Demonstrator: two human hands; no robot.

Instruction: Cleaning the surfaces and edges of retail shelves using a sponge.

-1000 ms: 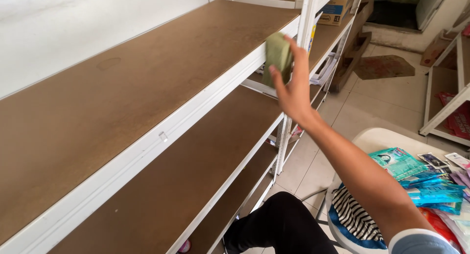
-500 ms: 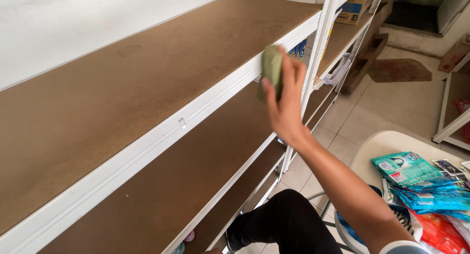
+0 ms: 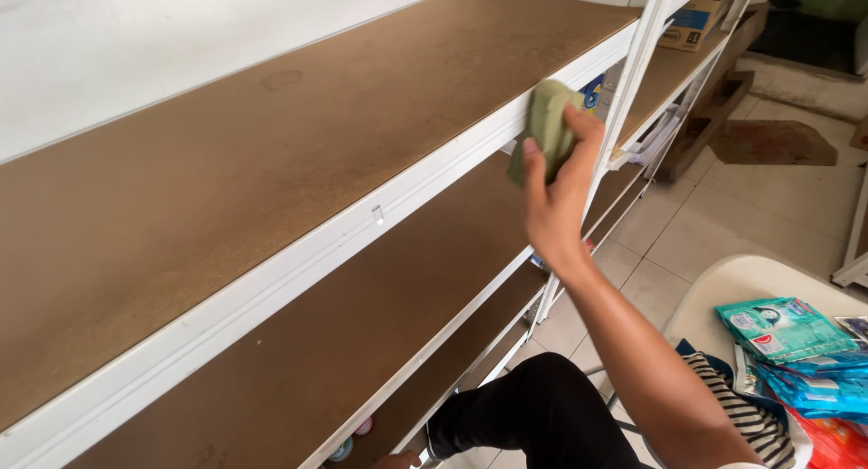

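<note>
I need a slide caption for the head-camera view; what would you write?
Right hand presses a green cloth against the white front rail of a bare brown shelf.

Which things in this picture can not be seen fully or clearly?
- Left hand: head view, only a bit at the bottom edge; open or shut is unclear.
- Folded green cloth: partly covered by the right hand pressing it on the white metal shelf edge.
- Teal plastic packets: cut by the right edge.
- Small round things under the lowest shelf: too small.

White metal shelving (image 3: 298, 266) carries bare brown boards — a cardboard box (image 3: 692, 24) sits on the far bay.
</note>
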